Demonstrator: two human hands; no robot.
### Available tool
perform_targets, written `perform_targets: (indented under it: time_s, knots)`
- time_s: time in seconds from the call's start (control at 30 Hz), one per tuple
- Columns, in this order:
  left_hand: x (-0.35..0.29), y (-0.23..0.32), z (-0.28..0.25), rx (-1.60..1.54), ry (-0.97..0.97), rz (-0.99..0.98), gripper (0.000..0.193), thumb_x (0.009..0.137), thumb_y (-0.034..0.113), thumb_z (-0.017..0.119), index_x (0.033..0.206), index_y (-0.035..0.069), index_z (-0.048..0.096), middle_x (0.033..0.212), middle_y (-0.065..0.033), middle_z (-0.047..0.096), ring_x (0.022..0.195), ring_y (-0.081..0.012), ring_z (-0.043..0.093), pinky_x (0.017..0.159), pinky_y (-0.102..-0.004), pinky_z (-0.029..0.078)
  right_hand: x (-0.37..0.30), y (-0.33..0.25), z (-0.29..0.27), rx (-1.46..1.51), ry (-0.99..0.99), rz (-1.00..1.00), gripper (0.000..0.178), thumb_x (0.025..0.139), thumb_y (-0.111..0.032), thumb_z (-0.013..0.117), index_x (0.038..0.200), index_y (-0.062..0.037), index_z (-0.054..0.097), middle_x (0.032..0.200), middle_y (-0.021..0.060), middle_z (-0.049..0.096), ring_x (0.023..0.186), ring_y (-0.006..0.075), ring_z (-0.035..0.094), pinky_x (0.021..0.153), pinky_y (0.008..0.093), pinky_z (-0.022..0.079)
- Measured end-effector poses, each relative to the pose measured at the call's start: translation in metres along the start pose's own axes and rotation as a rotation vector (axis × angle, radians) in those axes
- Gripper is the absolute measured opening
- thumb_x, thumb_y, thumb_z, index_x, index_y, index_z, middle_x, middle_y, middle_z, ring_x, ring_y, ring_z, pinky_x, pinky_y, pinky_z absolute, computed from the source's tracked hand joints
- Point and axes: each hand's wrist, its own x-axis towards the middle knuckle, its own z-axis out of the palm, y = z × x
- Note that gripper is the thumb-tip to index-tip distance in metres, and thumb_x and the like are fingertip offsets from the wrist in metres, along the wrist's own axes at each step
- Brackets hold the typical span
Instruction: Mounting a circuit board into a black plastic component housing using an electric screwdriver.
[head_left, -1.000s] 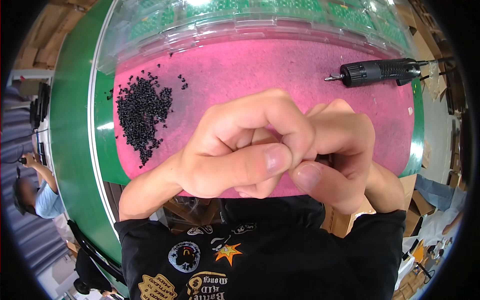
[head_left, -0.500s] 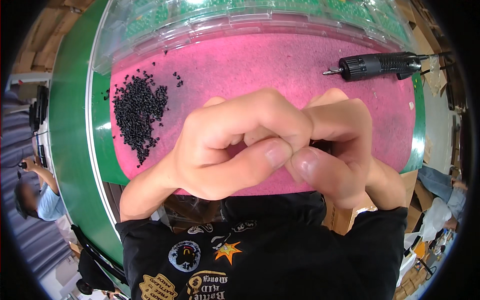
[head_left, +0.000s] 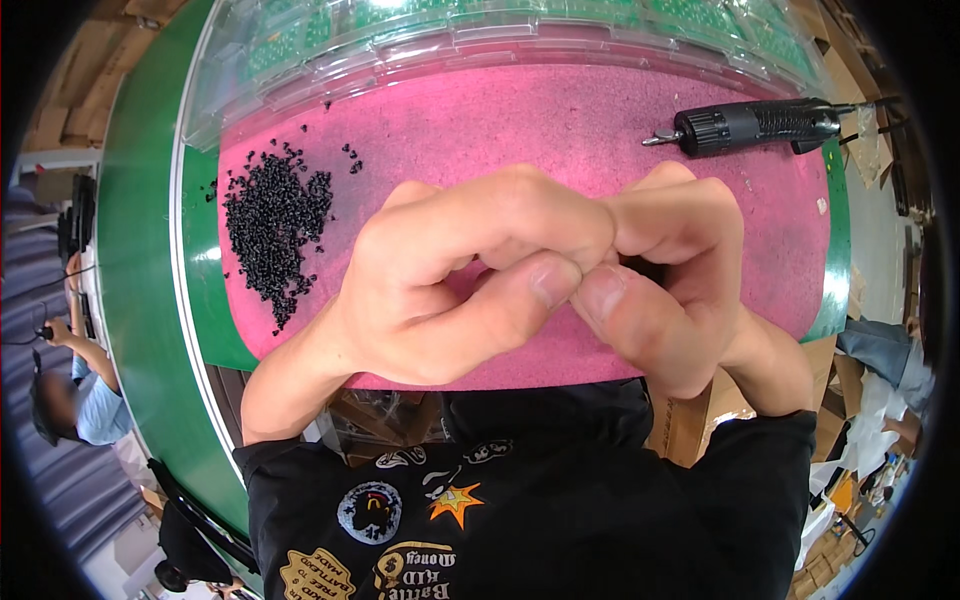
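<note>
Above the middle of a pink mat [head_left: 480, 130], my left hand [head_left: 470, 270] and my right hand [head_left: 675, 280] meet at their fingertips. Each thumb is pressed to its curled index finger, and the two pinches touch. Whatever lies between the fingertips, if anything, is hidden. A pile of small black screw-like pieces [head_left: 275, 230] spreads over the mat left of my left hand, with a few strays around it. Beyond my right hand lies a black electric screwdriver [head_left: 760, 127], its metal bit pointing left.
Clear plastic trays [head_left: 500, 45] with green circuit boards line the mat's far edge. A green table [head_left: 140, 250] runs along the left, where a person in a light blue top [head_left: 105, 410] sits. Cardboard boxes [head_left: 700, 415] stand below the mat's near edge.
Both my hands have shifted slightly upward in the view, still pinched together. The pile and the screwdriver lie where they were on the mat.
</note>
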Motion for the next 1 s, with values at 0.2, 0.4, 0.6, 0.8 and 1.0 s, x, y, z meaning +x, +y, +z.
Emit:
perform_targets:
  time_s: [0.2, 0.4, 0.6, 0.8, 1.0]
  knots:
    - [-0.002, 0.002, 0.001, -0.106, -0.013, -0.065, 0.016, 0.093, 0.016, 0.052, 0.087, 0.001, 0.050, 0.070, -0.0050, 0.052, 0.042, -0.0084, 0.043, 0.042, -0.0238, 0.035, 0.002, 0.002, 0.007, 0.120, 0.045, -0.020, 0.020, 0.076, -0.008, 0.052, 0.073, 0.0095, 0.061, 0.048, 0.0017, 0.049, 0.038, 0.0062, 0.042, 0.038, 0.0239, 0.029]
    - [-0.002, 0.006, -0.003, -0.281, 0.037, -0.273, 0.025, 0.092, 0.026, 0.056, 0.082, 0.003, 0.051, 0.067, -0.0024, 0.049, 0.046, -0.0078, 0.042, 0.043, -0.0236, 0.033, 0.000, 0.000, 0.009, 0.195, 0.074, -0.009, 0.015, 0.074, -0.007, 0.053, 0.066, 0.0058, 0.056, 0.048, 0.0028, 0.049, 0.038, 0.0077, 0.043, 0.039, 0.0246, 0.029]
    - [-0.001, 0.011, 0.007, -0.349, 0.103, -0.313, 0.025, 0.090, 0.026, 0.060, 0.080, 0.004, 0.052, 0.065, -0.0021, 0.050, 0.048, -0.0075, 0.042, 0.043, -0.0235, 0.033, 0.001, -0.002, 0.008, 0.205, 0.030, 0.000, 0.014, 0.072, -0.007, 0.056, 0.064, 0.0042, 0.056, 0.048, 0.0051, 0.050, 0.038, 0.0088, 0.043, 0.040, 0.0261, 0.029]
    - [-0.001, 0.000, 0.004, -0.397, 0.049, -0.147, 0.019, 0.091, 0.017, 0.057, 0.082, 0.002, 0.051, 0.063, -0.0032, 0.050, 0.047, -0.0074, 0.043, 0.044, -0.0238, 0.036, 0.000, 0.000, 0.005, 0.054, -0.004, -0.032, 0.018, 0.072, -0.008, 0.057, 0.075, 0.0080, 0.064, 0.050, 0.0062, 0.051, 0.040, 0.0090, 0.045, 0.041, 0.0255, 0.031]
    - [-0.001, 0.003, 0.000, -0.143, 0.000, -0.133, 0.017, 0.092, 0.013, 0.054, 0.086, -0.002, 0.051, 0.064, -0.0039, 0.052, 0.048, -0.0071, 0.044, 0.044, -0.0234, 0.036, 0.000, 0.004, 0.003, 0.101, -0.005, 0.045, 0.022, 0.072, -0.007, 0.054, 0.081, 0.0101, 0.065, 0.050, 0.0061, 0.052, 0.041, 0.0082, 0.047, 0.041, 0.0240, 0.034]
